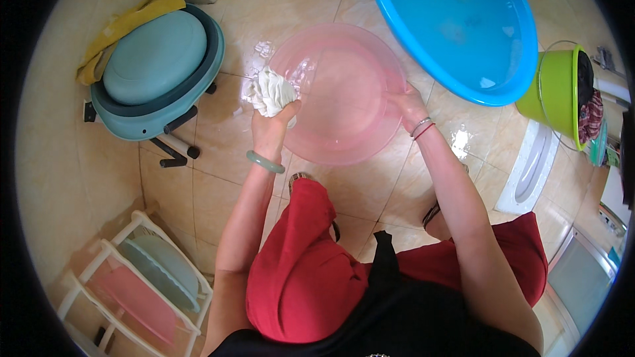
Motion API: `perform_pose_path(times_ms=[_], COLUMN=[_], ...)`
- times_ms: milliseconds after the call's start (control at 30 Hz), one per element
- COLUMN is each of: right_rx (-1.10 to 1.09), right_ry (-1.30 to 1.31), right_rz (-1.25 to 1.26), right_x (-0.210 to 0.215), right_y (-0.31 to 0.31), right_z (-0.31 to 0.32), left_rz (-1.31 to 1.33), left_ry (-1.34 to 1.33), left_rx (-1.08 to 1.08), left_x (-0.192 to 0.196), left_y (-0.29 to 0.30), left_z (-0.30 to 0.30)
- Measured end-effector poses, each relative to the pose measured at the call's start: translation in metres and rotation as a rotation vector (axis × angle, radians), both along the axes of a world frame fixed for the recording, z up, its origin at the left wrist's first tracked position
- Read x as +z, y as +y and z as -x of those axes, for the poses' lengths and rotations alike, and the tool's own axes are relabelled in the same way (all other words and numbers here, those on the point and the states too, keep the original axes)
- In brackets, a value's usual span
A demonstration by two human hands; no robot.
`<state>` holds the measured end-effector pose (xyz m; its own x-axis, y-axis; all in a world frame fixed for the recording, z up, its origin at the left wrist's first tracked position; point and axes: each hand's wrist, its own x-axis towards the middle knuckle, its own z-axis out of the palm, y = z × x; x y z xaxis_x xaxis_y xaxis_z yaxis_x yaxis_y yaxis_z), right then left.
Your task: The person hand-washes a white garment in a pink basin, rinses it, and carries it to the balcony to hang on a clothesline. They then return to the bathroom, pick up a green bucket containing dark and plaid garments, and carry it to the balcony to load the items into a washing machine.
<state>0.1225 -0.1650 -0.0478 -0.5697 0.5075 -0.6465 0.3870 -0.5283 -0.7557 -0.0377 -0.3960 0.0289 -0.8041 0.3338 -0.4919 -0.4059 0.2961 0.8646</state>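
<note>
White cloth: bunched and creased in the left hand (283, 115), left of centre in the upper half of the frame; the cloth (272, 91) overlaps the left side of the basin in view.
Left grip: fingers closed around the bundle, thumb showing on its right side.
Pink basin: translucent, upper centre; whether the basin (319, 150) rests on the floor or is slightly raised, I cannot tell.
Right grip: the right hand (406, 104) holds the basin's right rim; how tightly is unclear.
Step in hand: apparently handling the cloth while steadying the basin.
Next move: calls, I judge, for a sure hold on the smooth rim and a gathered cloth.
Blue tub: upper right, with water inside the tub (424, 68).
Tile floor: wet, shiny patches (462, 140) right of centre.
Green bucket: right edge, the bucket (557, 89) holding dark and reddish fabric.
</note>
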Motion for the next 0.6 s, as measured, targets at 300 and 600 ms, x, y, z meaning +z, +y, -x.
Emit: perform_pose_path(times_ms=[300,600], right_rx=[-0.027,0.001], right_ry=[-0.008,0.095], right_rz=[0.040,0.049], right_x=[0.025,0.072], right_y=[-0.009,-0.022], right_z=[-0.005,0.018], left_rz=[-0.005,-0.017], left_ry=[-0.010,0.072], left_rx=[-0.019,0.081], left_x=[0.020,0.089], left_y=[-0.007,-0.020], left_z=[0.003,0.015])
